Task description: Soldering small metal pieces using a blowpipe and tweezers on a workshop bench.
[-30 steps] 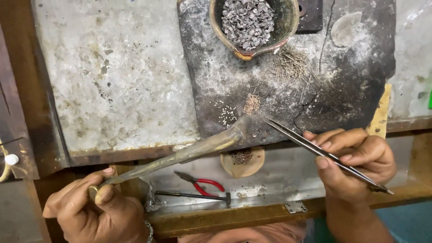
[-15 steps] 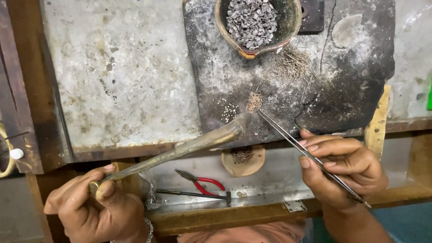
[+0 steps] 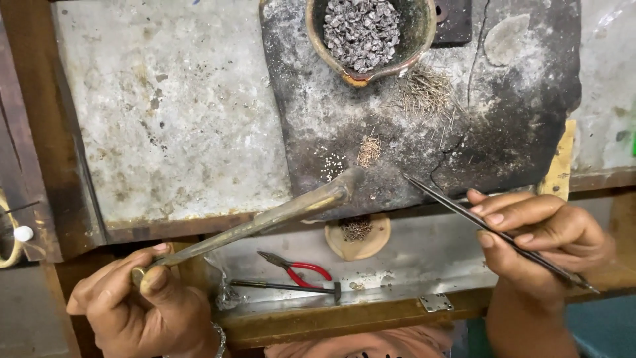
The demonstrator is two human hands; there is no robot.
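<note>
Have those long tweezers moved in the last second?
Yes. The tweezers in the right hand have drawn back, down and to the right, away from the small tuft of fine wire on the dark slab.

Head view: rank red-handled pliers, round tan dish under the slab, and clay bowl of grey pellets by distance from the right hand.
1. Round tan dish, left of the right hand.
2. Red-handled pliers, lower left.
3. Clay bowl of grey pellets, top centre.

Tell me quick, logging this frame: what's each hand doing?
Left hand: closed on the brass blowpipe.
Right hand: fingers closed on the long tweezers.
</note>
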